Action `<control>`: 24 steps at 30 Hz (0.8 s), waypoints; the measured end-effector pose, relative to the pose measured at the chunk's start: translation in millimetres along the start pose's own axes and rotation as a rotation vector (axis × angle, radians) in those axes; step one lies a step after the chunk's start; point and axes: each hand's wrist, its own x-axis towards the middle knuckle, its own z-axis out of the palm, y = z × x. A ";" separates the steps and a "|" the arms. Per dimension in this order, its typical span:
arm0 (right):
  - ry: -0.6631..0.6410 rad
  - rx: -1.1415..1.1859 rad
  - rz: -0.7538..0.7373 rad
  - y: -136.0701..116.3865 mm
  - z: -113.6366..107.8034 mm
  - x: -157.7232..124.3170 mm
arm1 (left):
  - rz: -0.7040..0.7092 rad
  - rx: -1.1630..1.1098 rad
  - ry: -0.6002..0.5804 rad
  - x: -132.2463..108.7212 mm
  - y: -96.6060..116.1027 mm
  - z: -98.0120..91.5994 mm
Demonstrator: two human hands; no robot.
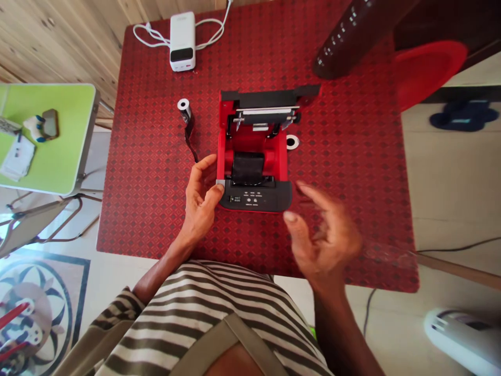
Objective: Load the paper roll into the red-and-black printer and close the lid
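Note:
A red and black label printer (pixel 256 201) stands on the table with its lid (pixel 270 99) raised. A black roll (pixel 248 167) lies inside its red bay, behind the front panel with small buttons. My left hand (pixel 200 201) grips the printer's left front corner, thumb on top and fingers along the side. Just off the right front corner, my right hand (pixel 326 230) is open, thumb and forefinger apart, slightly blurred and holding nothing. A small roll (pixel 183 107) with a dark strip trailing from it stands left of the printer. A white-ended roll (pixel 292 142) shows at the printer's right side.
A white power bank (pixel 182 44) with a white cable (pixel 213 34) lies at the back left of the red patterned table (pixel 144 209). A dark cylinder (pixel 352 42) rises at the back right. A green table (pixel 50 151) is at the far left.

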 end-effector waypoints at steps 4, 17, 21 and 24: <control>-0.117 -0.058 -0.215 -7.3 -8.3 62.2 | 0.000 0.014 -0.013 1.4 0.8 -1.6; -0.947 -0.514 -0.336 -19.5 69.4 157.6 | -0.011 0.053 -0.074 -0.2 -5.3 -5.7; -1.015 -0.547 -0.265 -31.3 71.8 167.8 | 0.024 0.049 -0.078 0.1 -6.6 -7.2; -0.971 -0.511 -0.289 -25.1 71.5 168.2 | 0.034 0.058 -0.082 1.2 -7.1 -8.8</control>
